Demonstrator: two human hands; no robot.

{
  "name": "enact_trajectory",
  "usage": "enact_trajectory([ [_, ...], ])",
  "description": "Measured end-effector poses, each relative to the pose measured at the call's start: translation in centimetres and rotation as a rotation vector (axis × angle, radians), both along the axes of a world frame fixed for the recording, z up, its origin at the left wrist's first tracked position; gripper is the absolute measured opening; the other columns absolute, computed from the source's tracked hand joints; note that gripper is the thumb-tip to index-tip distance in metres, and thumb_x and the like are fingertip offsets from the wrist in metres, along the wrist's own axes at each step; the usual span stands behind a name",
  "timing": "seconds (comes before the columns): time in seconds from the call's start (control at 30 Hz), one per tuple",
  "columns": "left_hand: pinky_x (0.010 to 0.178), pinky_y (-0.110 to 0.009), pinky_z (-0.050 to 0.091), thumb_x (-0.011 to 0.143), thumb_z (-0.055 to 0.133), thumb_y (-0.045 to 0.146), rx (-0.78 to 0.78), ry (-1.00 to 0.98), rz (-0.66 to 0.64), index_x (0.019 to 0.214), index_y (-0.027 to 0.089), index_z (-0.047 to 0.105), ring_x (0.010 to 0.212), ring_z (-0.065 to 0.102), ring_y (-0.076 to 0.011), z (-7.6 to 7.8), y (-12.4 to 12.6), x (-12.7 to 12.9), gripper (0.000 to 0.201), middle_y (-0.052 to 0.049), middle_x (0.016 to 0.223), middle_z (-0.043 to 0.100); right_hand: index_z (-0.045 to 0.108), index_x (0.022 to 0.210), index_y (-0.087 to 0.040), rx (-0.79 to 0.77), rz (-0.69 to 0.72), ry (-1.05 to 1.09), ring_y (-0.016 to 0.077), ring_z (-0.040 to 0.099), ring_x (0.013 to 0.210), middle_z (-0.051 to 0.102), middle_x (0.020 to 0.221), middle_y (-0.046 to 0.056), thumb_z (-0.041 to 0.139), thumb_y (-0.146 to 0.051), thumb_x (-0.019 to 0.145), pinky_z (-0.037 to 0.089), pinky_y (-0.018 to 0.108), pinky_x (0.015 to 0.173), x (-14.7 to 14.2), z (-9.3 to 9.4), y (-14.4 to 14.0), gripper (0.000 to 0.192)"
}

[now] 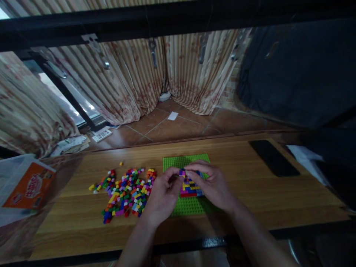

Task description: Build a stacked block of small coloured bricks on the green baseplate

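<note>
While Loose Bricks Lie Left, Work Centres on the Green Studded Plastic Baseplate (191,210)

Where the baseplate lies flat on the wood-topped bench (239,218), directly before the person, both hands can reach it, which probably explains its position. It carries a low block of multicoloured plastic bricks (191,187). The left hand (164,196) and right hand (214,185) have curled fingers, their tips meeting at a small purple plastic brick (182,172) over the block's far left part; which one pinches it cannot be told. Two-sided contact would suit so small a piece.

The scattered pile of loose coloured bricks (126,193) lies beside the left hand, presumably for easy access. The right hand hides part of the block. A black rectangular phone (274,157) lies well apart at right, obstructing nothing; a clear plastic tub with an orange label (27,185) stands at far left.
</note>
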State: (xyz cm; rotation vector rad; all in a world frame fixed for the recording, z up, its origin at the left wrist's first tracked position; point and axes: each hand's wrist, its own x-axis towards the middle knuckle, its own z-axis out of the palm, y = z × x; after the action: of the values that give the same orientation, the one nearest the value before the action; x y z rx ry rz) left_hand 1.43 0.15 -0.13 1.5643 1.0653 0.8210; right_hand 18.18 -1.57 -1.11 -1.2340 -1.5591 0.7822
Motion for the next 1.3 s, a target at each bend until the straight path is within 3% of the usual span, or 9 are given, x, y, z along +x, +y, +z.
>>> enact_trajectory([
  [0.2, 0.068, -0.023, 0.046, 0.093, 0.051, 0.029, 0.114, 0.078, -0.002, 0.097, 0.02, 0.067, 0.073, 0.059, -0.0138, -0.2, 0.0, 1.0, 0.019, 0.0, 0.079, 0.065, 0.075, 0.093, -0.026, 0.017, -0.033, 0.017, 0.0186, 0.065, 0.089, 0.071, 0.09, 0.003, 0.063, -0.034, 0.09, 0.05, 0.033, 0.081, 0.5, 0.1, -0.3, 0.015],
  [0.4, 0.064, -0.022, 0.047, 0.092, 0.051, 0.032, 0.124, 0.117, 0.012, 0.099, 0.021, 0.069, 0.069, 0.06, -0.0133, -0.1, -0.1, 1.7, 0.022, 0.001, 0.077, 0.068, 0.076, 0.09, -0.027, 0.043, -0.07, 0.085, 0.0175, 0.065, 0.082, 0.07, 0.085, 0.002, 0.064, -0.032, 0.088, 0.05, 0.032, 0.076, 0.9, 0.0, -0.4, 0.013],
  [0.63, 0.057, -0.021, 0.047, 0.091, 0.053, 0.037, 0.079, 0.085, 0.095, 0.092, 0.019, 0.069, 0.063, 0.06, -0.0127, -0.9, 0.0, 2.0, 0.024, 0.0, 0.069, 0.066, 0.076, 0.088, -0.027, 0.139, -0.157, 0.009, 0.0179, 0.065, 0.085, 0.071, 0.086, 0.002, 0.064, -0.028, 0.088, 0.051, 0.032, 0.078, 1.1, -0.2, -0.4, 0.012],
  [0.8, 0.057, -0.022, 0.05, 0.09, 0.053, 0.036, 0.071, 0.063, 0.226, 0.092, 0.017, 0.066, 0.061, 0.062, -0.013, -0.6, 0.9, 1.3, 0.023, -0.001, 0.073, 0.069, 0.076, 0.083, -0.025, 0.045, -0.311, 0.037, 0.0197, 0.067, 0.086, 0.073, 0.087, 0.002, 0.065, -0.032, 0.087, 0.05, 0.032, 0.079, 3.7, -1.1, 0.3, 0.014],
  [1.07, 0.06, -0.023, 0.051, 0.09, 0.054, 0.035, 0.109, 0.095, 0.221, 0.091, 0.017, 0.066, 0.065, 0.065, -0.0143, -0.7, 1.0, 1.2, 0.022, -0.001, 0.073, 0.068, 0.075, 0.085, -0.024, -0.035, -0.212, -0.231, 0.0194, 0.067, 0.084, 0.072, 0.087, 0.003, 0.059, -0.029, 0.091, 0.049, 0.033, 0.079, 4.7, -2.1, 0.4, 0.018],
  [1.3, 0.057, -0.023, 0.049, 0.089, 0.055, 0.034, 0.182, 0.1, 0.219, 0.088, 0.017, 0.067, 0.063, 0.063, -0.014, -1.3, 1.1, 1.1, 0.021, 0.0, 0.07, 0.066, 0.076, 0.088, -0.023, -0.085, -0.166, -0.252, 0.0184, 0.066, 0.087, 0.072, 0.091, 0.003, 0.059, -0.027, 0.091, 0.048, 0.033, 0.082, 3.7, -2.5, 1.0, 0.017],
])
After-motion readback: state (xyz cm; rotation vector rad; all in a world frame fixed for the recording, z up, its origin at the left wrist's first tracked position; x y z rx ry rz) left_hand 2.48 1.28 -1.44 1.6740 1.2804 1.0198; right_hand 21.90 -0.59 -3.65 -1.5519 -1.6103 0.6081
